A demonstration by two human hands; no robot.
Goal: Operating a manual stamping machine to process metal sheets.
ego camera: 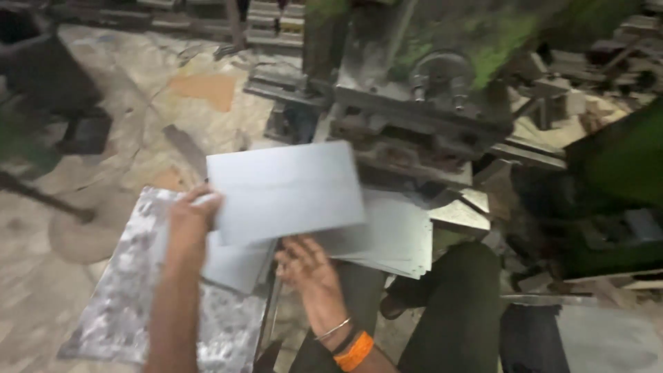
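My left hand [190, 217] grips the left edge of a flat grey metal sheet [286, 186] and holds it up in front of a green press machine [428, 83]. The sheet is blurred by motion. My right hand [311, 266], with an orange band and a thin bangle at the wrist, has its fingers spread under the sheet's lower edge, beside a stack of similar grey sheets [390, 238]. Whether the right hand touches the held sheet is unclear. Another grey sheet [235, 266] lies below, partly hidden by my left arm.
A large mottled metal plate [131, 290] lies on the floor at the left. My knee in dark trousers [459, 304] is at the lower right. Metal offcuts [463, 214] rest beside the machine. Dark scrap and machine parts [608, 228] crowd the right side.
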